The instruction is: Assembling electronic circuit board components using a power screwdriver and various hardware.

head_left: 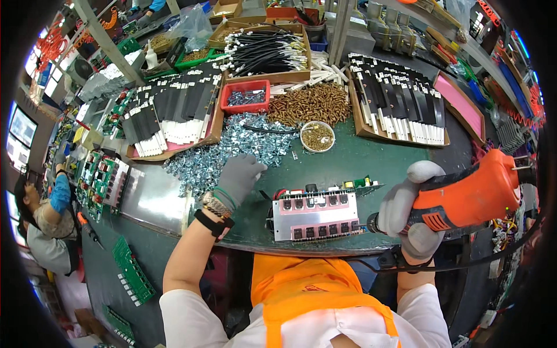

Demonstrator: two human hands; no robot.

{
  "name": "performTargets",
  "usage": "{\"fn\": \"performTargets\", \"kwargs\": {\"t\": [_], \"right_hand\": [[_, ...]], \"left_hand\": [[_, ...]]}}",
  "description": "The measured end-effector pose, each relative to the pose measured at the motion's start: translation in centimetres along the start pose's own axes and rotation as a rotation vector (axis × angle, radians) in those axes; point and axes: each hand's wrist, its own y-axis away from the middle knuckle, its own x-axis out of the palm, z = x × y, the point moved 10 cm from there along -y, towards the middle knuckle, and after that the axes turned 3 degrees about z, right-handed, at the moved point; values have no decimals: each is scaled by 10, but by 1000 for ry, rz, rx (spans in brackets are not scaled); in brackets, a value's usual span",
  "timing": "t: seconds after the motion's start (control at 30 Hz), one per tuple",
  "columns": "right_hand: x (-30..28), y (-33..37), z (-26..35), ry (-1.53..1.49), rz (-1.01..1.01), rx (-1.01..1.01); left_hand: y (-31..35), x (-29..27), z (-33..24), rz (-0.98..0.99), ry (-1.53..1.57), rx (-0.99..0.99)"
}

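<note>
My right hand (pixel 406 203), in a grey glove, is wrapped round an orange and black power screwdriver (pixel 464 194). The tool lies sideways, its tip at the right end of a circuit board assembly (pixel 316 216) with a silver metal plate and two rows of black components. My left hand (pixel 241 177), also gloved, hovers at the near right edge of a heap of small silver metal clips (pixel 232 145). Its fingers are drawn together; whatever may be between them is hidden. A round tub of small brass-coloured parts (pixel 317 137) stands beyond, beside a pile of brass-coloured screws (pixel 313 104).
A red bin (pixel 245 97) holds more metal parts. Cardboard trays of black-and-white strips flank the piles, left (pixel 174 110) and right (pixel 400 101). Black cables (pixel 267 49) fill a box behind. Green circuit boards (pixel 132 269) lie at left, near a co-worker (pixel 52 214). The screwdriver's cord (pixel 464 264) crosses low right.
</note>
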Motion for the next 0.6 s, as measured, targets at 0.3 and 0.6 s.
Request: {"fn": "performTargets", "kwargs": {"t": [0.3, 0.6], "right_hand": [[-8, -2, 7, -109, 66, -74], [25, -32, 64, -345, 295, -435]], "left_hand": [[-6, -65, -3, -211, 457, -235], [1, -43, -120, 569, 1491, -498]]}}
